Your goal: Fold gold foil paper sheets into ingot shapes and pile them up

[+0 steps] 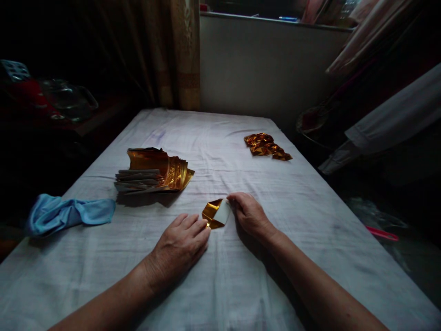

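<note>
- Nearest us, two bare forearms [113, 292] reach in from the lower left and lower right of the frame, over a table [215, 289] spread with creased white cloth.
- Our left hand [181, 243] lies palm down just below the centre, its fingers extended and close together, the tips touching the lower left edge of the folded piece of shiny gold paper with a white face [216, 215]. We cannot tell whether they pinch it or only press.
- Our right hand [251, 217], right of centre, has its fingers bent and held narrow, tips at the upper right corner of that paper; we cannot see whether the thumb grips it.
- That folded paper sits on the cloth between our two hands, slightly below the middle of the frame.
- Left of centre, we see a thick, curling stack of gold-and-grey paper sheets [151, 177].
- At the far left, near the table's edge, lies a crumpled light-blue cloth [74, 214].
- Toward the upper right of the table, we find a small cluster of folded gold-foil pieces [264, 146].
- Beyond, at upper left, hangs a brown patterned curtain [186, 55].
</note>
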Motion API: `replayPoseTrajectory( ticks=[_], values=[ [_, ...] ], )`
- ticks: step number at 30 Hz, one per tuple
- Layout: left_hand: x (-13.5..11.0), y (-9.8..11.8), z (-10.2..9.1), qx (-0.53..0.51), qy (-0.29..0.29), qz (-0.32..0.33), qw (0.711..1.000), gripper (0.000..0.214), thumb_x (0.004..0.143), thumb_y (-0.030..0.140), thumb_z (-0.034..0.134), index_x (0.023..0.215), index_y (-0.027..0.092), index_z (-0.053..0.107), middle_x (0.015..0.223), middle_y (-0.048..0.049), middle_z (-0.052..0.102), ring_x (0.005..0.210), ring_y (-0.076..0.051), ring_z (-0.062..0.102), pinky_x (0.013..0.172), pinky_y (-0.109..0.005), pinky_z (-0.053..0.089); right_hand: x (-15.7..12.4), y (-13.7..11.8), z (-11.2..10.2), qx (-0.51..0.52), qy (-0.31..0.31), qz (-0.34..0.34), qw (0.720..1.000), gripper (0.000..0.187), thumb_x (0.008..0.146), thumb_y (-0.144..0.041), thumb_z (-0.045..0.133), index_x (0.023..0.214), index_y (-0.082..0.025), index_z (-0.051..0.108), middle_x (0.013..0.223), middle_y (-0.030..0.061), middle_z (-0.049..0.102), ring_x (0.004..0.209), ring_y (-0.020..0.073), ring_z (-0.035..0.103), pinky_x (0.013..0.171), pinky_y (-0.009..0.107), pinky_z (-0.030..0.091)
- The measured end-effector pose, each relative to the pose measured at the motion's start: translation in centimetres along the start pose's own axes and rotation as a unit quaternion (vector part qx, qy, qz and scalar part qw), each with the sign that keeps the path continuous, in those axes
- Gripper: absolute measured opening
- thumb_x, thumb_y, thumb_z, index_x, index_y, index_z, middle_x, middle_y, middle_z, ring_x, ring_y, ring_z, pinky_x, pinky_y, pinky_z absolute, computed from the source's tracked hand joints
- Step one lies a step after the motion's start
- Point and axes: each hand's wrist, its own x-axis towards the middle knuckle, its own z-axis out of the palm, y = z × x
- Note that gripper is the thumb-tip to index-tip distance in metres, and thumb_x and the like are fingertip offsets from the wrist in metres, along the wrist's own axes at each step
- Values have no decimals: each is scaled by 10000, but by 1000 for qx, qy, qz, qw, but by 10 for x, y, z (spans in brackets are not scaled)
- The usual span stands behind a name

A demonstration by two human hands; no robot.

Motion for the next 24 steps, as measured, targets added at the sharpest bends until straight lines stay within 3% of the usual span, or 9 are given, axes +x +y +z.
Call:
replayPoseTrajectory(
  ticks=[6,14,18,24],
  values=[
    [3,-18,-4,20,-3,6,1000,126,941,195,547,980,202,667,1077,-44,716,1077,-261,615,993,-455,429,-2,-8,-6,-8,-31,24,999,376,792,-38,505,1049,-253,675,942,32,729,883,203,655,810,336,515],
    [22,-26,7,42,-9,-5,999,177,953,293,565,832,182,631,819,-46,667,813,-217,627,883,-407,472,-10,-12,-5,26,-23,7,999,358,784,-81,583,1099,-238,650,989,39,713,931,213,645,849,365,504],
    [31,-30,14,77,14,28,997,212,990,345,532,895,187,638,775,-20,641,732,-184,610,866,-384,467,-9,-13,-3,-20,-9,-22,1000,251,831,-174,647,1076,-219,679,968,64,685,920,234,617,832,380,487],
    [32,-37,18,94,26,59,993,168,1003,257,514,917,197,645,766,-2,630,744,-167,615,913,-379,451,-7,-17,-4,-98,-14,-73,992,201,879,-235,636,1066,-225,710,1047,95,659,979,257,594,854,394,466]
  ],
)
